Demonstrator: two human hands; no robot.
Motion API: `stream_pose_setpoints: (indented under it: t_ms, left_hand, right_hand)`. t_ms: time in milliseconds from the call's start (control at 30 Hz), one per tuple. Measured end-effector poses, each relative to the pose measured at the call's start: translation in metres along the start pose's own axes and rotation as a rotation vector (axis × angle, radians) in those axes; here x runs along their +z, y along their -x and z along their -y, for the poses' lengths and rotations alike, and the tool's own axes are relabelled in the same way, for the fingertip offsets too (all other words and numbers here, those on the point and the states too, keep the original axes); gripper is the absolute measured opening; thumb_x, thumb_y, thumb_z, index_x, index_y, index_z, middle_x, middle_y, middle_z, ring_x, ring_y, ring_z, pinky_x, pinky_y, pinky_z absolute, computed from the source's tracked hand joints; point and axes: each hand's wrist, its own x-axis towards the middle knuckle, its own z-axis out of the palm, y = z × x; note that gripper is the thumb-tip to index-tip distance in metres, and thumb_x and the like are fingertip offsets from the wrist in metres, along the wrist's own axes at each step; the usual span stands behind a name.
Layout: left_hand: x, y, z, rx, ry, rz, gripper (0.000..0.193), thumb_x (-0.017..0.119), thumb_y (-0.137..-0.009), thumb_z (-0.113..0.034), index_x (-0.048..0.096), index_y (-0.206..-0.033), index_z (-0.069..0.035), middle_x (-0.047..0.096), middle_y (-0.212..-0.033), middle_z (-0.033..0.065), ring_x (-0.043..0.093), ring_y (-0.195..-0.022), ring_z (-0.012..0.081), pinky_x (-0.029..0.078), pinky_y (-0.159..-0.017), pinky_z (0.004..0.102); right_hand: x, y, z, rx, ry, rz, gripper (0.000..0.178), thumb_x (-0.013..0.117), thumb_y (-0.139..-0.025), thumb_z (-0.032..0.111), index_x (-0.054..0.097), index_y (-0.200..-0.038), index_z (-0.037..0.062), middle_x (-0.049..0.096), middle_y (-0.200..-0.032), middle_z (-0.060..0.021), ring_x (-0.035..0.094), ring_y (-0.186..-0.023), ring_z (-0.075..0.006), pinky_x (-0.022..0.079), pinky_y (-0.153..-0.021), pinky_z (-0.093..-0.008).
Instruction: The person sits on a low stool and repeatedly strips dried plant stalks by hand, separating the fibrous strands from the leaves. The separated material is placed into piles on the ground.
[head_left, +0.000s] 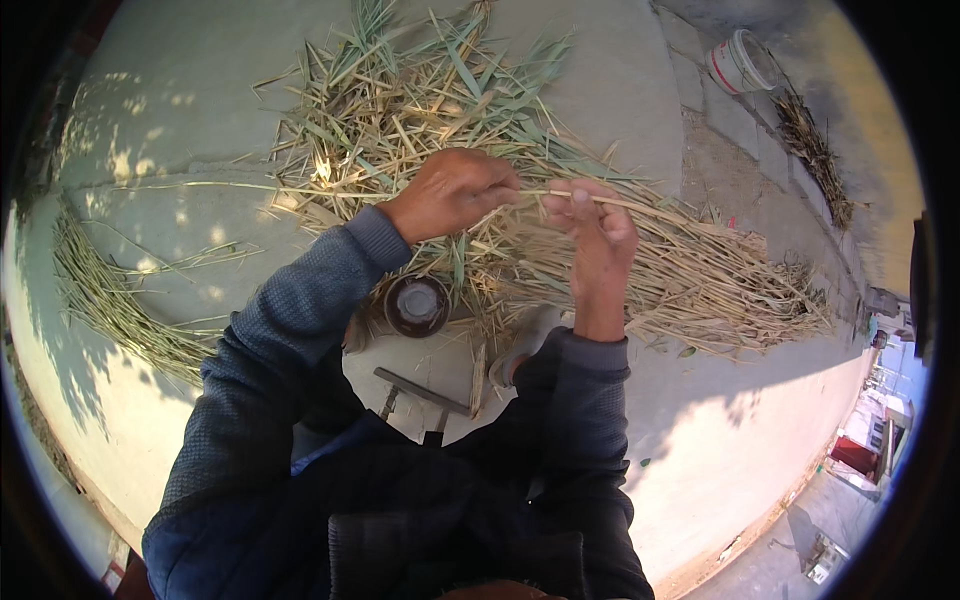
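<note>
A long thin dry reed stalk (230, 185) runs level in front of me, its thin end reaching far to the left. My left hand (455, 190) is closed on it, fingers bunched together and slightly blurred. Close by on the right, my right hand (595, 220) pinches the stalk between thumb and fingers, palm turned up. Under and beyond both hands spreads a loose heap of stripped leaves (390, 110), some green, most straw-coloured. A thick bundle of reed stalks (700, 270) lies to the right, partly behind my right hand.
Peeled greenish stalks (110, 300) lie in a pile at the left. A dark brown round pot (417, 305) stands near my feet, close to a T-shaped metal piece (420, 390). At the upper right are a white bucket (742, 62) and dark dry twigs (810, 145).
</note>
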Motion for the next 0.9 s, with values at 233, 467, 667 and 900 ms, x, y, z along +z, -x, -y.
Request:
stream_pose_setpoints:
  t_ms: [233,467,667,900]
  left_hand:
    - [0.006,-0.002,0.001,-0.010,-0.068,0.036,0.017,0.075,-0.089,-0.020,0.070,-0.089,-0.004,0.068,-0.077,0.0115,0.066,-0.073,0.0316,0.050,-0.069,0.0429]
    - [0.012,-0.005,-0.002,0.084,-0.134,-0.016,0.014,0.075,-0.088,-0.018,0.068,-0.087,-0.006,0.067,-0.075,0.0105,0.067,-0.075,0.0320,0.051,-0.073,0.0437]
    - [0.015,-0.003,-0.002,0.114,-0.165,-0.063,0.014,0.075,-0.088,-0.018,0.067,-0.088,-0.007,0.066,-0.075,0.0091,0.066,-0.075,0.0309,0.049,-0.078,0.0432]
    - [-0.016,0.002,0.020,0.087,-0.340,-0.009,0.013,0.075,-0.087,-0.018,0.065,-0.086,-0.008,0.064,-0.073,0.0083,0.063,-0.076,0.0309,0.044,-0.076,0.0436]
  right_hand:
    - [-0.007,0.004,0.004,-0.070,0.016,-0.180,0.026,0.071,-0.100,0.018,0.063,-0.111,-0.0035,0.075,-0.100,-0.0174,0.074,-0.078,-0.0190,0.060,-0.069,-0.0278]
    - [-0.004,-0.001,0.002,-0.114,0.013,-0.281,0.025,0.075,-0.097,0.020,0.063,-0.098,-0.0018,0.075,-0.091,-0.0168,0.072,-0.069,-0.0171,0.059,-0.059,-0.0263]
    - [-0.005,-0.002,-0.002,-0.086,0.078,-0.338,0.027,0.078,-0.094,0.024,0.063,-0.091,0.0024,0.073,-0.082,-0.0116,0.069,-0.064,-0.0161,0.058,-0.060,-0.0272]
    - [-0.049,-0.018,0.020,-0.154,-0.027,-0.467,0.029,0.080,-0.093,0.026,0.063,-0.091,0.0034,0.072,-0.081,-0.0109,0.069,-0.066,-0.0162,0.058,-0.059,-0.0269]
